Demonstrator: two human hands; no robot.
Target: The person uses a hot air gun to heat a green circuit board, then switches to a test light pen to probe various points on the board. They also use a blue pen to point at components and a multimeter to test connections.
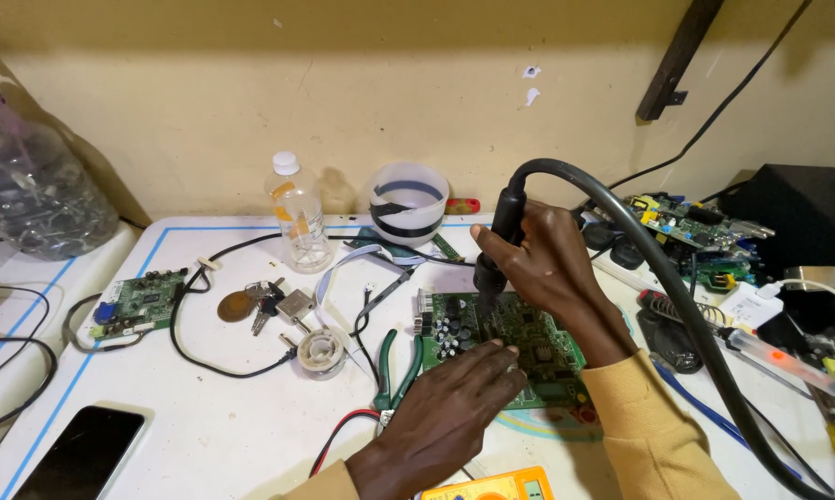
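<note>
While we lean over the white bench, our two hands meet at one circuit board.

Right hand: our right hand [540, 262] is wrapped around a black hot-air wand [499, 243], fingers closed on its barrel, nozzle pointing down at the board.

Hose: a thick dark hose [677, 296] arcs from the top of the wand and runs off past our right sleeve toward the lower right.

Left hand: our left hand [454, 398] lies palm down on the near edge of the board, fingers curled and pressing it flat; we cannot tell whether anything is pinched beneath them.

Board: the green circuit board [529, 338] lies flat on the table [205, 426] in front of us, its capacitors at the left end, the nozzle just above its upper middle.

Beside the board: green-handled pliers [394, 366] lie just left of it, near a solder spool [322, 352] and a bunch of keys [267, 304].

Farther left: a smaller green board [140, 301] with a dark cable, and a dark phone [80, 454] at the near corner.

Back edge: a clear plastic bottle [297, 213] and a white tub [408, 202] stand by the wall.

Near edge: a yellow multimeter [492, 486] shows between our wrists.
</note>
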